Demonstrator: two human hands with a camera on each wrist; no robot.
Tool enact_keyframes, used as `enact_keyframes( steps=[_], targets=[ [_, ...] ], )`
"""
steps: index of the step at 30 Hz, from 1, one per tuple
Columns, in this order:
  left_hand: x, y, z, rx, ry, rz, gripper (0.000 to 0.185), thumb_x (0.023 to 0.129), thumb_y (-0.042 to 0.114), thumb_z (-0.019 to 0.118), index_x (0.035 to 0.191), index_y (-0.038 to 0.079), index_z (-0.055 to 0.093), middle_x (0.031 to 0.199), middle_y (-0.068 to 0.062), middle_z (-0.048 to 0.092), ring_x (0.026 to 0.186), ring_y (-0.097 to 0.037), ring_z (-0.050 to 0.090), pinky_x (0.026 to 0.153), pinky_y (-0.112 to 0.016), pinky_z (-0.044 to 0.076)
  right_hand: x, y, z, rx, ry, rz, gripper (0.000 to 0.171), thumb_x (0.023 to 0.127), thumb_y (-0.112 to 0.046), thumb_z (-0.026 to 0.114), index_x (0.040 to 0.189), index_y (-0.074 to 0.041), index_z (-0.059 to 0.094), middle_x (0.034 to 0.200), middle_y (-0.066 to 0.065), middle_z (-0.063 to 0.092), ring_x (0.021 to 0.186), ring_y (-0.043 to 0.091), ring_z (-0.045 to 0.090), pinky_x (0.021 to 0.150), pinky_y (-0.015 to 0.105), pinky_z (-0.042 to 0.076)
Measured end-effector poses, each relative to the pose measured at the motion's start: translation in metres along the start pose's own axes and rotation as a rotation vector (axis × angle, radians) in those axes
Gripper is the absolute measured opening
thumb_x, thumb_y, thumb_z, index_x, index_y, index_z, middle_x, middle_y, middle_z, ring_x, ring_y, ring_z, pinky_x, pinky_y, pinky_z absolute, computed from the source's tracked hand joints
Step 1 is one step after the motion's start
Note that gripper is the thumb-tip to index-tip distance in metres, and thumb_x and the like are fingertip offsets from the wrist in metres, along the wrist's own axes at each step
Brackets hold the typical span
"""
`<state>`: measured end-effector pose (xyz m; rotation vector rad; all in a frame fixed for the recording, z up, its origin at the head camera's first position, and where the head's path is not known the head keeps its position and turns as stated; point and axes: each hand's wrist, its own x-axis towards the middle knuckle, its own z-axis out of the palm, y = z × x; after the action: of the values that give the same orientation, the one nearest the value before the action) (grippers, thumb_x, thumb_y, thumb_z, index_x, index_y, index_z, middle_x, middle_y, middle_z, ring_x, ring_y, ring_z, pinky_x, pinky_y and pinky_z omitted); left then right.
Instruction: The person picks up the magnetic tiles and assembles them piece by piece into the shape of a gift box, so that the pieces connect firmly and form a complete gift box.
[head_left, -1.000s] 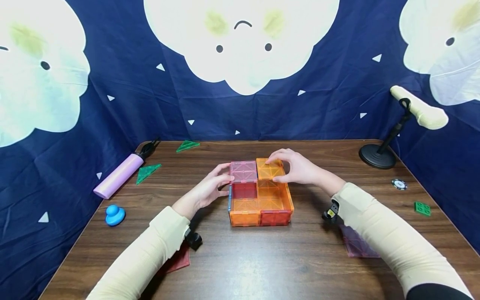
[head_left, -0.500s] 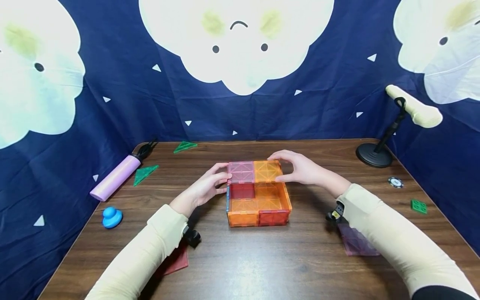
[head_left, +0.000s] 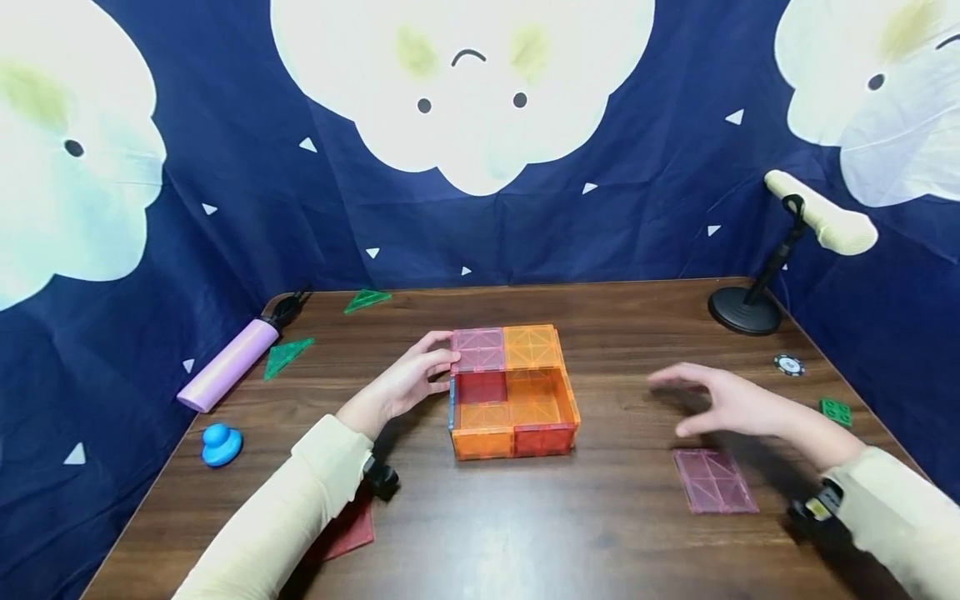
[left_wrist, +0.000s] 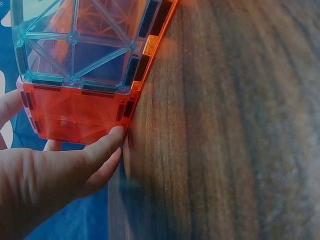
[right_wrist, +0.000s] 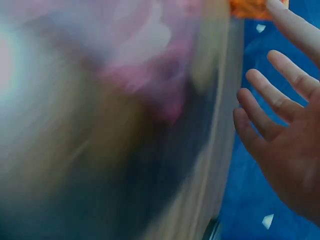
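Observation:
A low box of translucent magnetic tiles (head_left: 515, 440) stands mid-table, with orange, red and blue walls. Along its back, a pink tile (head_left: 477, 350) and an orange tile (head_left: 532, 347) lie flat on top; the front half is uncovered. My left hand (head_left: 405, 379) holds the box at its back left corner, with fingertips at the pink tile's edge. In the left wrist view those fingers (left_wrist: 107, 145) touch a red tile (left_wrist: 75, 112) beside a blue one. My right hand (head_left: 738, 404) hovers with fingers spread and nothing in them, just beyond a purple-pink tile (head_left: 716, 483).
A red tile (head_left: 348, 533) lies beneath my left forearm. Two green triangle tiles (head_left: 287, 357), a blue toy duck (head_left: 221, 444) and a lilac pump (head_left: 228, 365) are leftward. Rightward are a poker chip (head_left: 789, 364), a green brick (head_left: 836, 412) and a black stand (head_left: 745, 311).
The orange tile has settled flat beside the pink one on the box's back. My right hand has let go of it and swung right and nearer me; my left hand stays on the box.

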<state>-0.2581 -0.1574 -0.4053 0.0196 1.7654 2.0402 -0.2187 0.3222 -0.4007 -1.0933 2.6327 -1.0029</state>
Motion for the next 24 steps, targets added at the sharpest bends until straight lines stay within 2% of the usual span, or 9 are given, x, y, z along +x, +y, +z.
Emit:
enact_keyframes(
  steps=[2,4,9,13,19,22,24],
  targets=[
    [-0.001,-0.002,0.0,-0.002,-0.007,0.003,0.045,0.101,0.015,0.058,0.143,0.014,0.042,0.129,-0.009,0.053,0.112,-0.023,0.053,0.107,-0.051,0.041,-0.019,0.006,-0.001,-0.025,0.005,-0.004,0.068,0.078,-0.023,0.09,0.137,-0.007,0.06,0.132,0.005,0.063,0.12,0.013,0.057,0.096,0.023,0.045],
    [-0.001,-0.003,-0.001,-0.007,-0.007,0.011,0.043,0.102,0.015,0.058,0.142,0.014,0.043,0.126,-0.008,0.054,0.111,-0.023,0.054,0.107,-0.052,0.04,-0.031,0.01,0.0,-0.054,0.012,-0.007,0.07,0.076,-0.027,0.091,0.137,-0.01,0.061,0.132,0.001,0.062,0.12,0.01,0.054,0.096,0.02,0.042],
    [0.001,-0.003,0.002,-0.025,-0.007,0.018,0.042,0.102,0.013,0.056,0.141,0.014,0.042,0.125,-0.008,0.053,0.111,-0.023,0.053,0.108,-0.054,0.038,-0.042,0.013,0.006,-0.165,0.014,-0.009,0.074,0.074,-0.041,0.09,0.138,-0.016,0.061,0.133,-0.001,0.057,0.121,0.014,0.047,0.093,0.033,0.044],
    [0.001,-0.003,0.001,-0.03,-0.01,0.013,0.044,0.102,0.014,0.057,0.143,0.014,0.041,0.13,-0.009,0.051,0.114,-0.025,0.052,0.108,-0.052,0.04,-0.034,0.012,0.011,-0.206,0.052,-0.003,0.071,0.073,-0.04,0.091,0.134,-0.016,0.064,0.129,0.0,0.058,0.117,0.018,0.047,0.088,0.041,0.046],
    [0.001,-0.005,0.001,-0.031,0.009,0.009,0.045,0.102,0.014,0.057,0.144,0.014,0.041,0.129,-0.009,0.051,0.112,-0.025,0.052,0.106,-0.051,0.041,-0.006,0.015,0.017,-0.229,0.119,-0.002,0.06,0.073,-0.021,0.092,0.127,-0.01,0.067,0.121,0.004,0.061,0.112,0.026,0.053,0.086,0.045,0.046],
    [0.001,-0.004,0.001,-0.031,0.019,0.006,0.046,0.101,0.013,0.058,0.144,0.014,0.042,0.129,-0.009,0.051,0.112,-0.025,0.052,0.105,-0.05,0.041,0.006,0.016,0.02,-0.232,0.136,-0.017,0.054,0.075,-0.012,0.091,0.124,-0.009,0.068,0.119,0.004,0.063,0.111,0.025,0.057,0.087,0.043,0.048],
    [0.002,-0.003,0.0,-0.026,0.021,0.003,0.047,0.101,0.013,0.059,0.144,0.014,0.042,0.131,-0.01,0.051,0.113,-0.025,0.052,0.104,-0.048,0.042,0.008,0.016,0.022,-0.195,0.127,-0.04,0.049,0.078,-0.01,0.089,0.122,-0.008,0.068,0.118,0.003,0.064,0.109,0.022,0.06,0.088,0.038,0.049]
  ],
)
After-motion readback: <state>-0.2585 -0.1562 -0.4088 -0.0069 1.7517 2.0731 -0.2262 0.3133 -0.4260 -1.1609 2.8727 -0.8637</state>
